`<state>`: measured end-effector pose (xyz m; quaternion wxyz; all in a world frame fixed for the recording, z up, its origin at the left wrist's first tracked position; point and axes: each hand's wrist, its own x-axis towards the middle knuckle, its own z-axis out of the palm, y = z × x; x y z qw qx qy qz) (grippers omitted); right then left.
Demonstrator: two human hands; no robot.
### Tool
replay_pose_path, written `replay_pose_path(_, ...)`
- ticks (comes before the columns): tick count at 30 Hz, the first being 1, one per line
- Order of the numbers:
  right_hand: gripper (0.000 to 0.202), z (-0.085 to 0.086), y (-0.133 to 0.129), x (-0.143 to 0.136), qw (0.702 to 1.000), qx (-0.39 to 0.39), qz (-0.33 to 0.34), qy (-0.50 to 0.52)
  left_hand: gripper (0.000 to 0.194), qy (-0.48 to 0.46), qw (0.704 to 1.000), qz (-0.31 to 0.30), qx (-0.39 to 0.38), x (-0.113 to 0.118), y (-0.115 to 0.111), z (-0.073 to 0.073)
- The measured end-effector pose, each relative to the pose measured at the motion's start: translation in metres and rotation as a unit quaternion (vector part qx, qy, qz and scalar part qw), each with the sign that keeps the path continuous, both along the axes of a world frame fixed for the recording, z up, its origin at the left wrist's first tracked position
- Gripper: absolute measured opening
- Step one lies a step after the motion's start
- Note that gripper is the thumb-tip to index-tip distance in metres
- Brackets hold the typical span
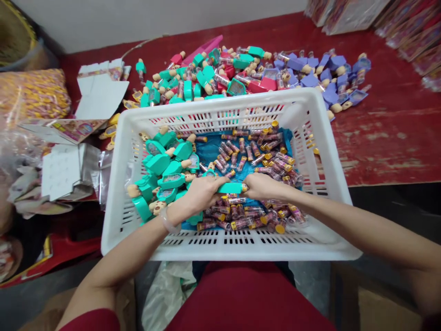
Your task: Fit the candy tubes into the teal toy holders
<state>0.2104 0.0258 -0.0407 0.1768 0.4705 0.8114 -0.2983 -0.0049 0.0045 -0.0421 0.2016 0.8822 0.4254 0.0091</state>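
A white plastic basket [227, 252] stands before me. Over its middle, my left hand [203, 191] grips a teal plastic toy piece [230, 188]. At the piece's right end, my right hand [260, 186] is closed on a small capped tube, mostly hidden by the fingers. Teal toy pieces with tan animal-shaped heads [158, 163] fill the basket's left side. Small clear tubes with yellow caps and purple-brown contents [241, 223] lie across the right side, on a blue plastic sheet [207, 149].
Behind the basket, teal, red and purple toy pieces [310, 80] are heaped on a red table [389, 147]. White folded cards [99, 94] and a clear bag of yellow-and-pink pieces [37, 94] are at left. Packaged goods [409, 32] stand at upper right.
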Motion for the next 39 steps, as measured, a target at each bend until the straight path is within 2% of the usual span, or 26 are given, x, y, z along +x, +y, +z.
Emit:
replay_pose_path(2,0.033,0.002,0.007,0.005,0.996,0.084,-0.011,0.003,0.036,0.026,0.999,0.04,-0.01,0.0,0.005,0.006)
replay_pose_path(4,0.05,0.005,0.018,0.012,0.976,0.214,-0.032,0.004,0.035,0.026,0.993,0.107,-0.035,-0.004,0.019,0.018)
replay_pose_path(6,0.065,0.008,0.029,0.019,0.952,0.301,-0.064,0.003,0.038,-0.038,0.98,0.183,-0.06,-0.012,0.044,0.034)
replay_pose_path(8,0.064,0.009,0.038,0.024,0.944,0.317,-0.094,0.002,0.044,-0.171,0.95,0.247,-0.079,-0.02,0.075,0.052)
replay_pose_path(10,0.055,0.008,0.041,0.026,0.953,0.289,-0.094,-0.003,0.054,-0.298,0.914,0.268,-0.069,-0.022,0.103,0.067)
replay_pose_path(12,0.047,0.007,0.041,0.025,0.963,0.257,-0.074,-0.015,0.06,-0.326,0.907,0.267,-0.019,-0.014,0.12,0.069)
replay_pose_path(14,0.04,0.005,0.039,0.023,0.969,0.24,-0.058,-0.025,0.057,-0.23,0.942,0.242,0.022,0.004,0.118,0.055)
replay_pose_path(16,0.035,0.002,0.038,0.022,0.97,0.236,-0.051,-0.031,0.045,-0.043,0.985,0.169,0.008,0.027,0.099,0.027)
replay_pose_path(19,0.034,-0.003,0.038,0.021,0.975,0.215,-0.04,-0.05,0.028,0.059,0.988,0.14,-0.016,0.056,0.063,-0.02)
replay_pose_path(21,0.033,-0.005,0.037,0.021,0.979,0.196,-0.031,-0.055,0.023,0.092,0.986,0.142,-0.015,0.066,0.048,-0.039)
replay_pose_path(22,0.032,-0.006,0.037,0.021,0.98,0.189,-0.027,-0.055,0.022,0.104,0.985,0.14,-0.015,0.067,0.046,-0.044)
replay_pose_path(24,0.031,-0.005,0.037,0.02,0.982,0.181,-0.023,-0.05,0.021,0.118,0.984,0.133,-0.02,0.063,0.048,-0.044)
replay_pose_path(28,0.031,-0.002,0.037,0.018,0.986,0.163,-0.018,-0.03,0.022,0.123,0.983,0.136,-0.024,0.047,0.062,-0.029)
replay_pose_path(30,0.031,-0.002,0.036,0.017,0.988,0.153,-0.016,-0.028,0.023,0.122,0.981,0.149,-0.025,0.047,0.066,-0.027)
replay_pose_path(36,0.031,-0.006,0.036,0.018,0.986,0.158,-0.027,-0.044,0.031,0.102,0.969,0.217,-0.052,0.078,0.074,-0.045)
replay_pose_path(39,0.033,-0.003,0.04,0.019,0.984,0.165,-0.053,-0.045,0.032,0.058,0.967,0.232,-0.086,0.084,0.081,-0.044)
